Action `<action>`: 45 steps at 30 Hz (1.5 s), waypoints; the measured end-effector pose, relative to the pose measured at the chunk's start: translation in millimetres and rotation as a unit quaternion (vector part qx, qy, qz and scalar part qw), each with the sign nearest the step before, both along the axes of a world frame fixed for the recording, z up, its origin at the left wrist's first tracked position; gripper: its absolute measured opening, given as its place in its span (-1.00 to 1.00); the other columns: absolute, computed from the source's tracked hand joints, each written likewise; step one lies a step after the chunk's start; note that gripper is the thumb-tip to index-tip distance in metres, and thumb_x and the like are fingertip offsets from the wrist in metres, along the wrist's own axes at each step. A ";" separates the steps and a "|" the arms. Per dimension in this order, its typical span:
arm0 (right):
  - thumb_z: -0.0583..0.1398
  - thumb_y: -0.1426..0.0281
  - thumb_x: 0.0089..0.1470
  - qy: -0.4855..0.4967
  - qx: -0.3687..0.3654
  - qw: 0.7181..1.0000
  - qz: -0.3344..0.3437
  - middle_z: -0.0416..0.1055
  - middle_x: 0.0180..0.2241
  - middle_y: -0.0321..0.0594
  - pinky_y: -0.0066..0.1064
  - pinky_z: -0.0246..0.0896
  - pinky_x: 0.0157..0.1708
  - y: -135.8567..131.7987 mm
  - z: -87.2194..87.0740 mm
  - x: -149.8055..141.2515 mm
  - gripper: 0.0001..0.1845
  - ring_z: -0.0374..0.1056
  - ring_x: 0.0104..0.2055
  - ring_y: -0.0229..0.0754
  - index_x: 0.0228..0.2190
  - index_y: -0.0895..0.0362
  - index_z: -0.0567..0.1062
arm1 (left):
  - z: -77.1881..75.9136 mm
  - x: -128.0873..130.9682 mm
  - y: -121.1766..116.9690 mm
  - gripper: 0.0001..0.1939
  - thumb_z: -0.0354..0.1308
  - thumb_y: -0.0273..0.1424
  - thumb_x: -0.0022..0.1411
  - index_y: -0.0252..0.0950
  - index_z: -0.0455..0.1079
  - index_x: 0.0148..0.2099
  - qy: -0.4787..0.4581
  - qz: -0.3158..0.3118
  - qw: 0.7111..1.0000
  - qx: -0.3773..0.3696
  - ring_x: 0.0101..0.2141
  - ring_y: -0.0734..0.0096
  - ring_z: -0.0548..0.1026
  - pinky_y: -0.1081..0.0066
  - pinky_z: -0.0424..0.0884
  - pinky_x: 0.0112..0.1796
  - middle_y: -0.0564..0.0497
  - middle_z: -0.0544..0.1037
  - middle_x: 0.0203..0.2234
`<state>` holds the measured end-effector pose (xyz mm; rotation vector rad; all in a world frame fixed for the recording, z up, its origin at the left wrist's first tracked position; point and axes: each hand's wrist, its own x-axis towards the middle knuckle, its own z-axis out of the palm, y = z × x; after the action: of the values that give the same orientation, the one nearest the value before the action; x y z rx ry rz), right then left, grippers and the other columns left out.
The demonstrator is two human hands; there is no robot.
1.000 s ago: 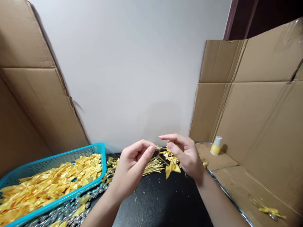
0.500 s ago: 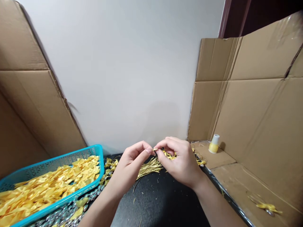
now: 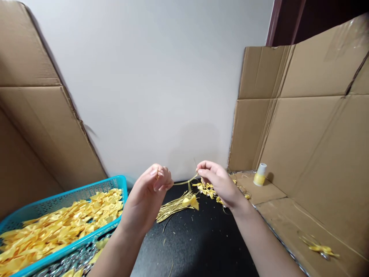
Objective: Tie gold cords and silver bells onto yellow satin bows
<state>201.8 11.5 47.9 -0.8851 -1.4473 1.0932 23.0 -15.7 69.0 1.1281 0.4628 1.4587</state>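
Observation:
My left hand (image 3: 148, 192) is closed, its fingertips curled on one end of a thin gold cord (image 3: 181, 183). My right hand (image 3: 217, 182) pinches the cord's other end. A fine dark strand (image 3: 195, 161), needle or thread I cannot tell, sticks up from those fingertips. From the middle of the cord a short length hangs down to a yellow ribbon bow (image 3: 191, 201), which appears below and between my hands. Under it lies a bundle of gold cords (image 3: 171, 207) on the black tabletop (image 3: 196, 242).
At left a turquoise basket (image 3: 123, 192) holds many yellow bows, with silvery beads (image 3: 76, 256) in front. Finished-looking bows with beads (image 3: 206, 188) lie behind my right hand. A thread spool (image 3: 260, 175) and another beaded bow (image 3: 321, 249) sit on cardboard at right.
My hands have moved apart from their pinch together, drawing the gold cord out between them. The yellow bow and more of the cord bundle now show below.

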 end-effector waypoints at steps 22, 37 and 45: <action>0.18 0.23 0.03 -0.134 -0.155 0.977 0.064 0.07 -0.62 -0.47 -0.52 -0.08 -0.56 -88.8 -99.5 7.5 -0.76 -0.02 -0.59 -0.38 -0.43 0.16 0.37 | -122.2 -41.8 -88.3 -0.81 0.21 -0.34 0.13 -0.30 0.30 -0.44 0.014 0.055 0.938 -0.342 -0.66 0.60 0.07 0.57 0.15 -0.59 0.23 0.11 -0.70; 0.17 0.48 0.10 -0.333 0.027 0.942 0.038 0.34 -0.53 -0.31 -0.45 0.07 -0.42 -123.3 -141.2 5.5 -0.85 0.16 -0.51 -0.31 -0.43 0.17 0.55 | -149.3 -51.8 -97.4 -0.80 0.21 -0.32 0.10 -0.29 0.38 -0.22 0.109 0.129 0.939 -0.299 -0.64 0.54 0.21 0.53 0.17 -0.57 0.16 0.35 -0.64; 0.22 0.51 0.07 -0.402 0.110 0.907 0.058 0.38 -0.55 -0.30 -0.38 0.12 -0.33 -128.1 -147.2 6.1 -0.89 0.24 -0.45 -0.25 -0.43 0.13 0.56 | -156.1 -53.4 -110.1 -0.78 0.15 -0.37 0.20 -0.26 0.38 -0.09 0.563 0.258 0.784 0.045 -0.32 0.27 0.42 0.31 0.31 -0.28 -0.03 0.52 -0.28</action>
<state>207.9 -116.6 -99.3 -1.1618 -2.2733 0.6265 -30.4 -125.8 -87.1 2.0128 1.6538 1.0742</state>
